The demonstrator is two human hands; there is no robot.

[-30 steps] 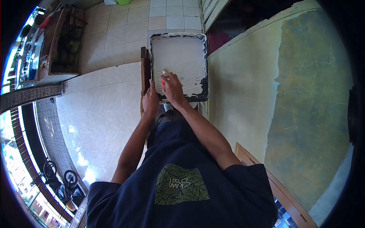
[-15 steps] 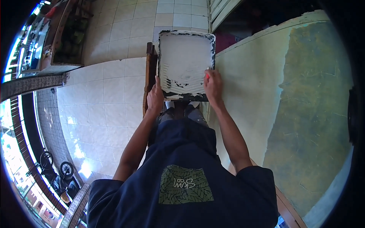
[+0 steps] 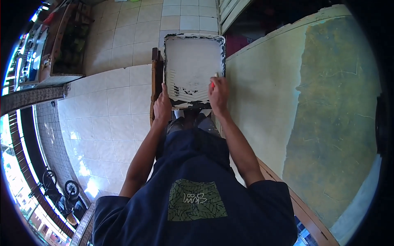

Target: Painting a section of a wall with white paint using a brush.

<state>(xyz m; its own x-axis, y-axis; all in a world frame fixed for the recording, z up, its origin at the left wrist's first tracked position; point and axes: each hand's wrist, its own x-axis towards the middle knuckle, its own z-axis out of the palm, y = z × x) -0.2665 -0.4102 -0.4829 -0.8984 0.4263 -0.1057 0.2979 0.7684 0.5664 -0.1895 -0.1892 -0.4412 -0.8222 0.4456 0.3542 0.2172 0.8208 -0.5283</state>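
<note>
Two hands at a paint tray

Nearest is a dark blue shirt (image 3: 242, 209) with a green leaf patch (image 3: 197, 211) on the front. Two bare arms reach out from its sleeves.

The right hand (image 3: 218, 93) is shut around a small tool (image 3: 212, 85). The tool has a red bit and a pale tip. The hand hides the rest, so I cannot tell what kind it is. This hand is at the low right part of the tray (image 3: 223, 57).

The left hand (image 3: 162, 107) grips the left edge of the tray, near the low corner. One finger or thumb points up along the rim. The other fingers are hard to see.

The tray is right in front of the person. It is black, with white paint (image 3: 193, 55) over most of it. Black shows through near the low end.

Grey pants (image 3: 207, 125) show just below the tray. Brown wood (image 3: 154, 76) stands by its left side. A pale wall (image 3: 262, 74) with a big green patch of its own is on the right. Shiny tiles (image 3: 98, 98) cover the floor on the left. Far off, at the low left, is a dark bike (image 3: 71, 189).
</note>
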